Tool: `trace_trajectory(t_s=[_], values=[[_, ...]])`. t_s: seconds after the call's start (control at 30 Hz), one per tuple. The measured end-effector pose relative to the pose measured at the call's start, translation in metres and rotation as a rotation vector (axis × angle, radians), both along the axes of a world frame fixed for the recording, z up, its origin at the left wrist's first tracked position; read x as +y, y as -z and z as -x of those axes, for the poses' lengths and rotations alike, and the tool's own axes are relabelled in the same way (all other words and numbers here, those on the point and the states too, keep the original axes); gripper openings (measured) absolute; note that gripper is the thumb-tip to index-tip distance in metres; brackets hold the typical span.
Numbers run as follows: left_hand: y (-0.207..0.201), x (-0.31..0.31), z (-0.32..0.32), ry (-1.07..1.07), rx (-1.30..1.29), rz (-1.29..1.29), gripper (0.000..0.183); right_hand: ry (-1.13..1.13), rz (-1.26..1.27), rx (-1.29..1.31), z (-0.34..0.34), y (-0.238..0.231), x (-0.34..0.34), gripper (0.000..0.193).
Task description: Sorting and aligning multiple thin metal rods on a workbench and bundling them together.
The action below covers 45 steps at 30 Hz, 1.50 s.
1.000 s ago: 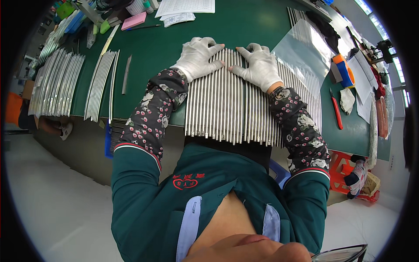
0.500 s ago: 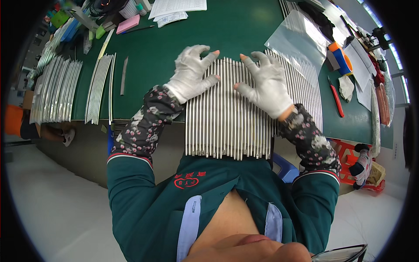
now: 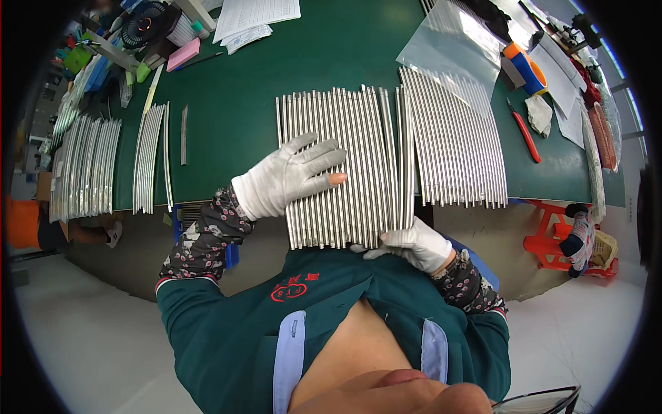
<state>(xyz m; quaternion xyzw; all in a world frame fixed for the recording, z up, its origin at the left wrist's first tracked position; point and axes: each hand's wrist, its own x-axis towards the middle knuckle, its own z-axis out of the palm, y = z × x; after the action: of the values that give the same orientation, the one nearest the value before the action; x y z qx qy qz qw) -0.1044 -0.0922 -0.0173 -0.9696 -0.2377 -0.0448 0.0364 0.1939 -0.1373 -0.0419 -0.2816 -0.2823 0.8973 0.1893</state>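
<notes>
A row of silvery metal rods (image 3: 334,155) lies side by side in front of me, its near ends reaching past the table edge. My left hand (image 3: 293,176), in a white glove with bare fingertips showing, rests flat across the left part of this row, fingers stretched out. At the near ends, my gloved right hand (image 3: 417,245) grips the rods, thumb at their tips and fingers partly hidden below. A few rods on the row's right side stand slightly apart from the others. To the right lies a second row of rods (image 3: 455,148).
A clear plastic sheet (image 3: 452,48) covers the far end of the right row. Red-handled pliers (image 3: 525,134) and an orange-and-blue tape roll (image 3: 527,69) lie farther right. Bundled rods (image 3: 86,165) and a smaller rod group (image 3: 148,162) are at left. Papers (image 3: 252,21) lie at the back.
Both hands were at the rods' far end; my left hand has come nearer and lies on the row, my right hand has dropped to the near ends. Some right-side rods have separated.
</notes>
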Motion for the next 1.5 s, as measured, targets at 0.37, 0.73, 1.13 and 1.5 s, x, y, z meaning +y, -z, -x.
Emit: trace_trajectory(t_s=[0.37, 0.73, 1.13, 1.5], values=[[-0.035, 0.031, -0.101, 0.447, -0.314, -0.022, 0.024, -0.384, -0.419, -0.102, -0.007, -0.052, 0.026, 0.038], [-0.100, 0.107, -0.084, -0.057, -1.336, 0.677, 0.060, 0.653, -1.664, -0.503, 0.023, -0.173, 0.153, 0.067], [-0.002, 0.112, -0.091, -0.097, -1.327, 0.430, 0.055, 0.791, -1.315, -0.021, 0.096, -0.130, 0.138, 0.080], [-0.033, 0.093, -0.086, 0.054, -1.368, 0.727, 0.078, 0.503, -1.143, 0.260, 0.081, -0.132, 0.154, 0.077]])
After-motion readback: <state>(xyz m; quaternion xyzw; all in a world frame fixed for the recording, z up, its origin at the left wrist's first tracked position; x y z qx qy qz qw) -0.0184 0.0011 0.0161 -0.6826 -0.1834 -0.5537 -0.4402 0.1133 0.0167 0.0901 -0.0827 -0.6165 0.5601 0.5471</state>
